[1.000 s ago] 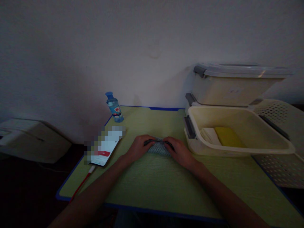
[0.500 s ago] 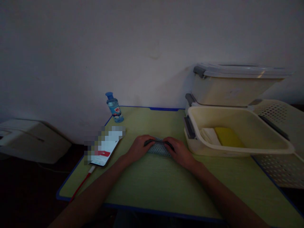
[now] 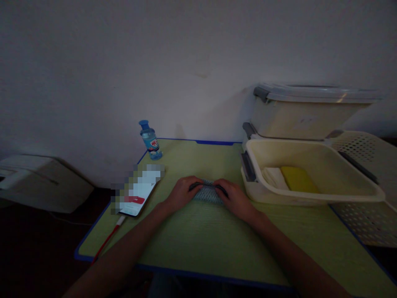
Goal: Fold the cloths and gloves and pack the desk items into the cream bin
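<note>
A small grey patterned cloth (image 3: 207, 193), folded into a narrow strip, lies on the green table (image 3: 198, 244) in front of me. My left hand (image 3: 181, 192) presses on its left end with curled fingers gripping the far edge. My right hand (image 3: 235, 197) does the same on its right end. Only the middle of the cloth shows between my hands.
An open cream plastic bin (image 3: 310, 174) at the right holds a white folded cloth (image 3: 273, 177) and a yellow one (image 3: 297, 179). A lidded bin (image 3: 307, 109) sits behind it. A phone (image 3: 139, 190) with a red cable (image 3: 107, 242) and a small water bottle (image 3: 150, 140) stand at the left.
</note>
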Available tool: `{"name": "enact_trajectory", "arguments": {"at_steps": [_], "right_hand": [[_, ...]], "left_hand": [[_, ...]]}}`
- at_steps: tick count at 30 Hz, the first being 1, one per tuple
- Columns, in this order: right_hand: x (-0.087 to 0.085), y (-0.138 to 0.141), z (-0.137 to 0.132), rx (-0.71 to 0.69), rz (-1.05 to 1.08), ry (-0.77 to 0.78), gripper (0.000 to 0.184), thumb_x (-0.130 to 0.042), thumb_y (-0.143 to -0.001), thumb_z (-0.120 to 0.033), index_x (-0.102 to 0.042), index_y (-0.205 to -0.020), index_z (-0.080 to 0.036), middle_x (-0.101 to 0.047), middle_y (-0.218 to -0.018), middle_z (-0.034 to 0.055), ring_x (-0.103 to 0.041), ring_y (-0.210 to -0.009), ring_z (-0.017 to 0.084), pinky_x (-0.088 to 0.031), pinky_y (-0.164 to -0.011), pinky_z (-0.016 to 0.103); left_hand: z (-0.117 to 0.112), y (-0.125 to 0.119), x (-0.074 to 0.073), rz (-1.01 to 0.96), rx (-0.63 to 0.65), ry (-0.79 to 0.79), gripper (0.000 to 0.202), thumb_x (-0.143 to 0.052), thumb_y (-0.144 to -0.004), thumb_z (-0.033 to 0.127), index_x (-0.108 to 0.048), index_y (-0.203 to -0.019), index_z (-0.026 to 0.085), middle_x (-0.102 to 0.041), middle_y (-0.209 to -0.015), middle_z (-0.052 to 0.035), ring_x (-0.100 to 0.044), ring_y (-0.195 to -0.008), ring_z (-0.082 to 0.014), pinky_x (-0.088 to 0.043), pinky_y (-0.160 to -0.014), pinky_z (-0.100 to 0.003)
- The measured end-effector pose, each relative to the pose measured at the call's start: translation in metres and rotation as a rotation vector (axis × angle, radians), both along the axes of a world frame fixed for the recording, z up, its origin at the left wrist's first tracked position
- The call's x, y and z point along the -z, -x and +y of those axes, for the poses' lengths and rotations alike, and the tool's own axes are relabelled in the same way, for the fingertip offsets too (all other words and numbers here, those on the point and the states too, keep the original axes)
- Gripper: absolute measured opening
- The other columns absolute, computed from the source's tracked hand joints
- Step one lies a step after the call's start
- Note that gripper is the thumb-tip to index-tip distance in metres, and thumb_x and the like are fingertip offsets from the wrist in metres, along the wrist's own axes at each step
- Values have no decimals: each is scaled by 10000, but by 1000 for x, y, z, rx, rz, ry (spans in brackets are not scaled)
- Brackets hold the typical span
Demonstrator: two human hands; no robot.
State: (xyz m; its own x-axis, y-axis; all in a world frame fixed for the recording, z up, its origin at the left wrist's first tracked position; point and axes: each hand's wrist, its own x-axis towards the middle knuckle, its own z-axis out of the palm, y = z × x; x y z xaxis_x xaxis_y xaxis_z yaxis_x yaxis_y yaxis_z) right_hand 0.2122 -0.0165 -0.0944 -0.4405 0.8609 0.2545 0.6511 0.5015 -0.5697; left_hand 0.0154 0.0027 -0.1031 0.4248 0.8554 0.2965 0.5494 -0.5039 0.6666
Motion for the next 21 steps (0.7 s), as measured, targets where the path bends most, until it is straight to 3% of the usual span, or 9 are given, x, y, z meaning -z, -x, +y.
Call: {"name": "enact_trajectory", "arguments": {"at_steps": [21], "right_hand": [[-1, 0, -1, -8, -27, -14, 162, -445, -838, -125, -568, -941, -142, -626, -915, 84, -582, -835, 179, -454, -764, 312]], "left_hand": [[-1, 0, 0, 9, 9, -21, 167, -516, -824, 196, -653, -906, 146, -675, -853, -52, -610, -793, -164, -451, -748, -268]]}}
